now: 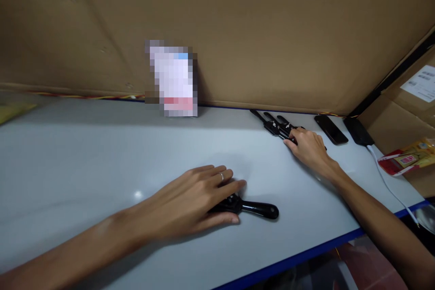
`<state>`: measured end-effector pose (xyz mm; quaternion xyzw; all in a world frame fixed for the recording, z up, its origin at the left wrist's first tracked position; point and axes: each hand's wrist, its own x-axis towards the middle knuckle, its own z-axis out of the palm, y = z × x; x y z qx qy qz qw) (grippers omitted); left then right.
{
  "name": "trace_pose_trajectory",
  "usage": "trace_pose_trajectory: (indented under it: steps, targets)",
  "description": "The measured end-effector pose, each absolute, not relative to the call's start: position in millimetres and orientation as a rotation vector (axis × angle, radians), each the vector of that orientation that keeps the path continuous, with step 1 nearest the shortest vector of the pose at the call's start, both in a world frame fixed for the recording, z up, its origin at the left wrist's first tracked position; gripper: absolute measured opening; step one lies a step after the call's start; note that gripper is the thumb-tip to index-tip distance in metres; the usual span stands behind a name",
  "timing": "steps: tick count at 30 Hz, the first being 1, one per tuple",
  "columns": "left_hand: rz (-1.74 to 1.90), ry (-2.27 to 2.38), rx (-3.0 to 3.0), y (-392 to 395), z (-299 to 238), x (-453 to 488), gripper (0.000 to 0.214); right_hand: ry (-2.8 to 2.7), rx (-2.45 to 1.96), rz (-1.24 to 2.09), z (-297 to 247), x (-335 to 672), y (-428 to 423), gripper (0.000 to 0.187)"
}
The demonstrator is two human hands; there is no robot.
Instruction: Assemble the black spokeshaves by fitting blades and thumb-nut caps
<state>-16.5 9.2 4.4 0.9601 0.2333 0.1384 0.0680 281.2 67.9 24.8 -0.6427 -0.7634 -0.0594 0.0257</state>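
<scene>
A glossy black tool with a rounded handle (261, 209) lies on the table, its other end covered by my left hand (205, 192). My thumb rests along its near side and the fingers arch over its far side; a ring shows on one finger. Farther off, by the cardboard wall, several similar black tools with small metal parts (272, 126) lie side by side. My right hand (310, 146) has its fingers closed over the near end of one of them. What exact kind of tool these are I cannot make out.
A blurred-out pale panel (176, 81) leans on the cardboard wall (238, 31). To the right lie a black phone (331, 129) and a black flat device (358, 131) with a white cable (384, 174). A red and yellow packet (408, 159) sits by a cardboard box. The table (84, 158) has a blue edge.
</scene>
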Motion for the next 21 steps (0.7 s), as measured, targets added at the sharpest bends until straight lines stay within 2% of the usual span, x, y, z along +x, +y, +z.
trace_pose_trajectory:
  steps: [9,14,17,21]
  targets:
    - [0.468,0.707,2.881,10,4,-16,0.04,-2.32,-1.968,-0.299,9,276,76,0.022]
    - [0.373,0.888,2.886,6,2,-10,0.046,-2.3,-1.925,-0.308,12,283,77,0.024]
    - [0.349,1.136,2.78,1,0,-4,0.048,-2.235,-1.741,-0.264,16,279,67,0.024]
    - [0.413,1.239,2.674,-3,-2,1,0.054,-2.368,-1.264,0.067,17,258,34,0.027]
